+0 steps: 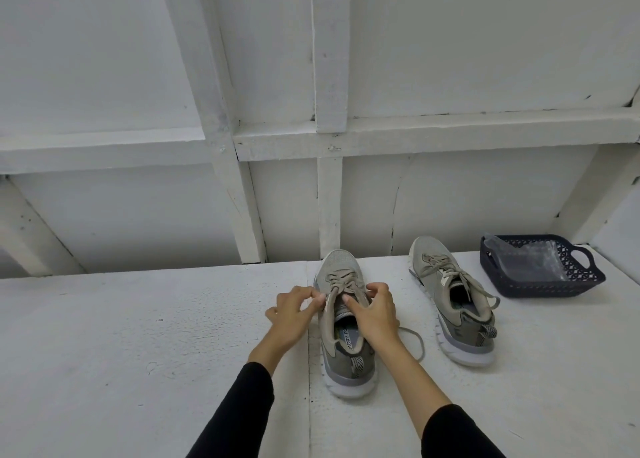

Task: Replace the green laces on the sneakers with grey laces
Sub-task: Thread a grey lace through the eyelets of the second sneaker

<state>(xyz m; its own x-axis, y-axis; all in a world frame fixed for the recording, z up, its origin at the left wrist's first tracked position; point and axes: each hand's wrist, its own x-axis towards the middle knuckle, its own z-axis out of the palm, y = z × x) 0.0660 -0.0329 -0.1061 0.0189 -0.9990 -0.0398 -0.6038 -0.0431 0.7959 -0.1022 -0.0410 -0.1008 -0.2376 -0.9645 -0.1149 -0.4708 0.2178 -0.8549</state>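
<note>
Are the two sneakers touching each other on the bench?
Apart. The head view shows a bare strip of white bench between the near sneaker under the hands and the other sneaker to its right.

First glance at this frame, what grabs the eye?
Both hands at centre: the left hand and right hand pinch at the laces of the near sneaker on the white table. The second sneaker stands to its right, laces loose, and a dark basket holding clear plastic sits at far right.
</note>
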